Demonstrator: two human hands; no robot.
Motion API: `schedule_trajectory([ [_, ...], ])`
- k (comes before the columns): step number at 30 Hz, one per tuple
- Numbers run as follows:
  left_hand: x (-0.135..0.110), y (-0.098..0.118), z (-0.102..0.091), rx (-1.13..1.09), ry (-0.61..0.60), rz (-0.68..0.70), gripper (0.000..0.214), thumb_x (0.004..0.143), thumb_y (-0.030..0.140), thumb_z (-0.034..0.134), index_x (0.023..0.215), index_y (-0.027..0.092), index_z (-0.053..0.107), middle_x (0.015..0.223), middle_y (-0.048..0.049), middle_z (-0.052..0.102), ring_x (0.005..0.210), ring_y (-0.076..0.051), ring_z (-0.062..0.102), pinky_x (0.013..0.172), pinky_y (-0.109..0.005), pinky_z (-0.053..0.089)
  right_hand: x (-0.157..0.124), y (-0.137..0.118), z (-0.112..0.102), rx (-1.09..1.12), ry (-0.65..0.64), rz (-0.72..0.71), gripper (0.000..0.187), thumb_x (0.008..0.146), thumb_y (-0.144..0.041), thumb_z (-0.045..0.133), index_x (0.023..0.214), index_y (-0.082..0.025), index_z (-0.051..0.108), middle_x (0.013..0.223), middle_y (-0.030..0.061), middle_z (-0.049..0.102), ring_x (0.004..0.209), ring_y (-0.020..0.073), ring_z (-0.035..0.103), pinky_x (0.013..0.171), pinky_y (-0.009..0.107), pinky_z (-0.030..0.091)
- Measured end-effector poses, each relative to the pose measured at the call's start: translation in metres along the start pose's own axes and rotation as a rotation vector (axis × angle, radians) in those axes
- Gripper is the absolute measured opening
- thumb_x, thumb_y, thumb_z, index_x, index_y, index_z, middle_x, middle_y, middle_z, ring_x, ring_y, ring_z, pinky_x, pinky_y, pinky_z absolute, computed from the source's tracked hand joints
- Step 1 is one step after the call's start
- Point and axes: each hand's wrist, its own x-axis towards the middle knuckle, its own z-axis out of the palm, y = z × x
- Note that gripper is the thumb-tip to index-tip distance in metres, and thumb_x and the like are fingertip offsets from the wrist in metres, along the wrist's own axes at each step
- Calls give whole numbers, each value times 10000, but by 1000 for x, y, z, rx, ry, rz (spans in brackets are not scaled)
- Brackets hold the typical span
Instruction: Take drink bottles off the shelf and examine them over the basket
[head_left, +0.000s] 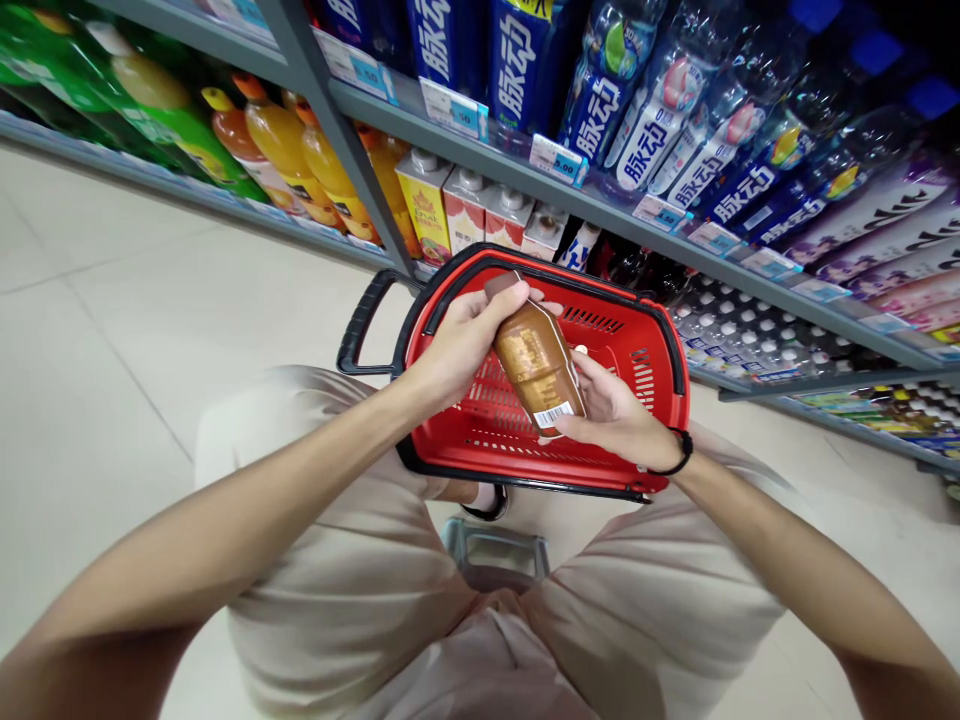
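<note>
While a person sits with knees apart beside the store shelves (510,160), both bare hands grasp one brown bottle (534,360), tilted, over the opening of a red shopping basket (615,472). The left hand (469,335) grips the capped upper end, thumb across the front; the right hand (619,412), below a black wristband (684,455), clasps the lower end near a white barcode label (553,414). The basket's black handle (360,325) sticks out leftward. Drink cartons (465,205) and blue-labelled bottles (517,60) line the shelves beyond.
</note>
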Motion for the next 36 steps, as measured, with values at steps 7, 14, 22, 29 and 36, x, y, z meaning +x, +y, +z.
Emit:
schedule_trajectory([
  [7,2,1,-2,-3,11,-37,519,765,607,835,1002,165,700,1072,-141,795,1009,-275,754,885,-373,606,2,8,0,31,7,-9,935,783,-372,900,1542,-247,369,1482,132,533,1349,270,569,1173,448,483],
  [14,1,1,0,-68,4,-61,497,775,544,848,1029,159,665,1081,-139,792,1031,-270,752,907,-380,604,-1,2,-3,78,-15,30,938,775,-391,913,1547,-282,391,1405,95,602,1290,263,609,1140,477,523],
  [22,-4,1,3,-76,-45,-69,497,782,485,852,1082,140,656,1130,-148,781,994,-261,758,880,-361,606,5,-1,7,68,123,100,687,763,-454,914,1303,-271,530,1232,50,696,1185,248,662,1087,448,565],
  [29,-2,-1,3,-42,-28,-45,426,790,502,825,980,158,659,1036,-114,789,929,-243,756,823,-333,607,4,5,2,87,17,85,730,785,-404,901,1382,-277,503,1313,52,677,1218,240,660,1098,420,551],
  [36,2,-1,-2,-89,46,-100,419,766,530,812,958,187,667,995,-87,781,909,-246,746,790,-337,617,6,16,2,86,-43,35,917,727,-369,943,1482,-279,431,1479,93,562,1333,247,585,1151,424,508],
])
